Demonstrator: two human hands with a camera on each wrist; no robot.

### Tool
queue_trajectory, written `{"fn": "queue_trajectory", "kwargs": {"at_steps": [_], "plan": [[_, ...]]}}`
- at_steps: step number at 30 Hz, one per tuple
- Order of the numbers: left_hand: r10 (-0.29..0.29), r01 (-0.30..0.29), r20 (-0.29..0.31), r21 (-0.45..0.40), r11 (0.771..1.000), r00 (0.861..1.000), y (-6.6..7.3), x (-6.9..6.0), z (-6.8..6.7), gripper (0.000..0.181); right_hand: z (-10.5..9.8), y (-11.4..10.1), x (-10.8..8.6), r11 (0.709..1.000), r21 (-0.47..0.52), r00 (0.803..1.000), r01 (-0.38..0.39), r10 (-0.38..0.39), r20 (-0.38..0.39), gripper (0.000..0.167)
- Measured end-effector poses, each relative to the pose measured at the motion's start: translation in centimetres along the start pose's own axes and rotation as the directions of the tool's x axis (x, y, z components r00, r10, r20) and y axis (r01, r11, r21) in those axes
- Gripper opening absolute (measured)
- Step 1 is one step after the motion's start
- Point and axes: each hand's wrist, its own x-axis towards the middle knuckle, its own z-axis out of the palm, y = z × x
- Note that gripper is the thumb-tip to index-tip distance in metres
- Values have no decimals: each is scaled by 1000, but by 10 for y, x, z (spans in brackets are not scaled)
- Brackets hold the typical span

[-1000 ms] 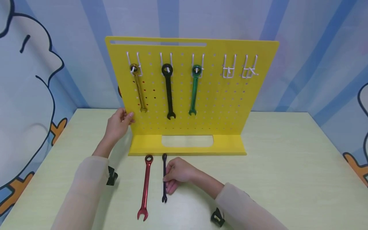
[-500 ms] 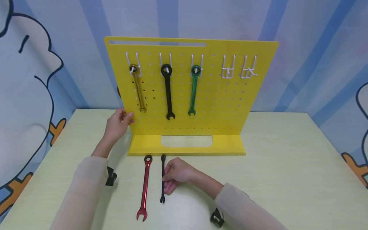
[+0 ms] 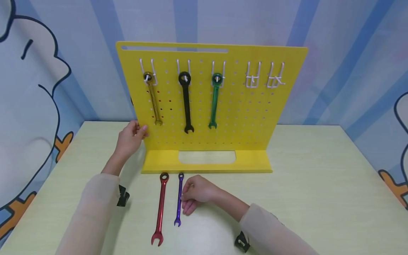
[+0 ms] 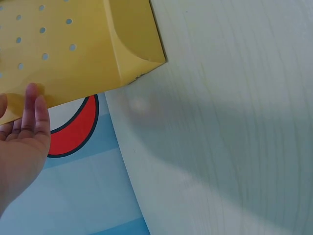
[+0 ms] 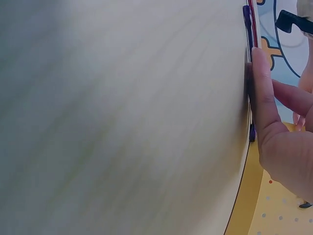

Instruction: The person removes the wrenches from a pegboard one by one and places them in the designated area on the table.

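My left hand (image 3: 129, 139) grips the left edge of a yellow pegboard (image 3: 242, 117), thumb in front and fingers behind. A small purple wrench (image 3: 179, 202) lies flat on the table before the board's base. Beside it is my right hand (image 3: 198, 193), fingertips against or very close to the shaft's right side, not seen wrapped round it. In the right wrist view, the fingers (image 5: 266, 100) hide part of the wrench. A larger red wrench (image 3: 161, 205) lies to its left. Gold (image 3: 154, 102), black (image 3: 186, 102) and green (image 3: 215, 101) wrenches hang from the board's hooks.
Two white hooks, one farther left (image 3: 253, 76) and one at the far right (image 3: 276, 76), carry no wrench. The board's base (image 3: 159, 161) stands on a pale wooden table (image 3: 306, 198). A blue striped wall (image 3: 216, 21) rises behind.
The purple wrench has turned from standing on its narrow edge to lying flat, its lower end shifting slightly left. My left hand still holds the board; my right hand has barely moved.
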Motion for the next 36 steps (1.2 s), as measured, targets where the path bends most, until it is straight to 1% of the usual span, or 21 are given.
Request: {"fn": "queue_trajectory", "kwargs": {"at_steps": [8, 16, 23, 31, 36], "plan": [[-14, 14, 5, 1, 1000, 1000, -1, 1, 0, 37, -9, 0, -2, 998, -54, 999, 36, -35, 19, 9], [-34, 34, 6, -3, 999, 999, 0, 2, 1, 38, -20, -6, -7, 985, -158, 998, 63, -62, 10, 11], [-30, 30, 3, -12, 999, 1000, 0, 2, 2, 38, -32, -13, -9, 980, -176, 996, 89, -89, 7, 11], [-35, 35, 5, -28, 999, 999, 0, 2, 1, 37, -48, -22, -11, 972, -204, 992, 114, -122, -25, 11], [-25, 25, 5, -28, 999, 1000, -1, 2, 1, 38, -58, -26, -10, 970, -217, 989, 114, -131, -65, 11]]}}
